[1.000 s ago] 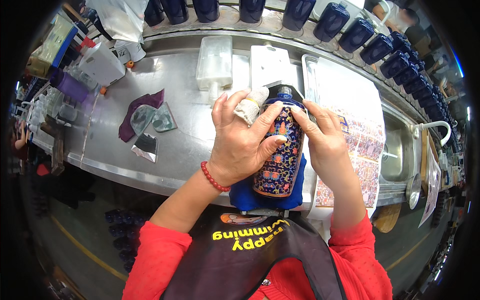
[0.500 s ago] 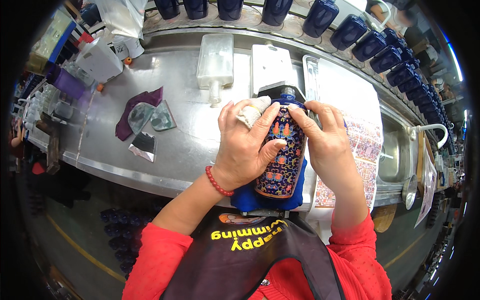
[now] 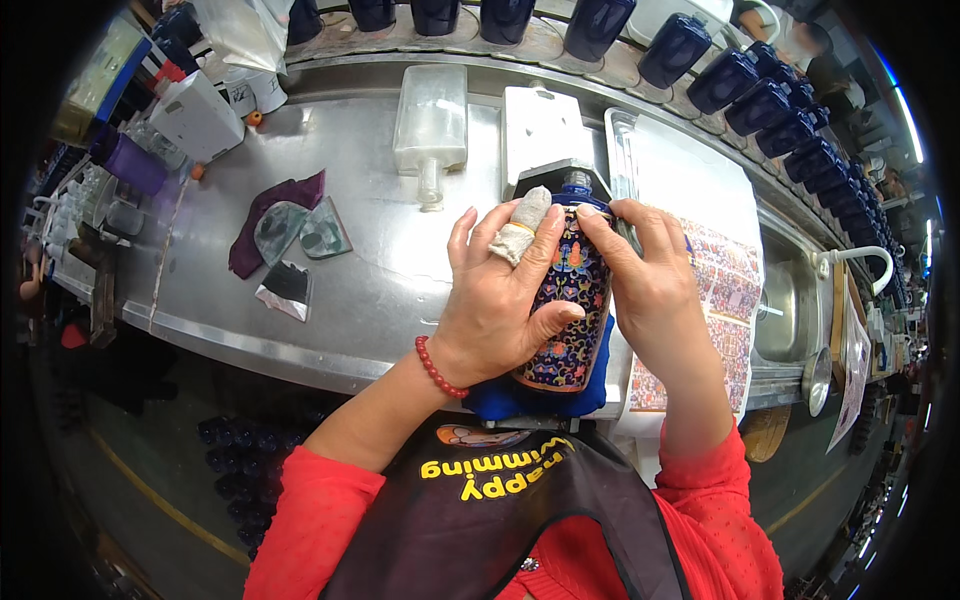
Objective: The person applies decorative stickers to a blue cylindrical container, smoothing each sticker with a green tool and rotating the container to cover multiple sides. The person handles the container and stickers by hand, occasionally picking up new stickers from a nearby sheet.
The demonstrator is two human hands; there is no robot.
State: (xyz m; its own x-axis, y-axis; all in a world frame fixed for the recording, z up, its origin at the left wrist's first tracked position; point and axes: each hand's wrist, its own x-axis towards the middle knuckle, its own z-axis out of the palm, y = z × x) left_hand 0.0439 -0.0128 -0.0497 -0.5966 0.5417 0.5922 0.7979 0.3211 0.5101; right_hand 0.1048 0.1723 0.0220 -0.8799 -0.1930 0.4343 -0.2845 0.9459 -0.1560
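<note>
A dark blue bottle (image 3: 572, 330) with a colourful floral pattern leans on a blue cloth (image 3: 490, 400) at the table's near edge, its neck pointing away from me. My left hand (image 3: 497, 300) lies along its left side, index fingertip near the shoulder and thumb on the patterned front. On one finger of this hand is a pale fabric finger cover (image 3: 522, 222). From the right, my right hand (image 3: 655, 265) grips the upper side, thumb at the shoulder. My hands and the bottle hide parts of the cloth.
Printed pattern sheets (image 3: 725, 290) lie to the right, beside a sink (image 3: 790, 290) with a tap. A clear bottle (image 3: 430, 130), a white block (image 3: 543, 130) and a purple cloth (image 3: 262, 232) occupy the metal table (image 3: 370, 270). Plain blue bottles (image 3: 595, 25) line the far conveyor.
The covered finger of my left hand has straightened and now points away from me. Along the far conveyor the row of blue bottles has shifted. My right hand stays at the bottle's shoulder.
</note>
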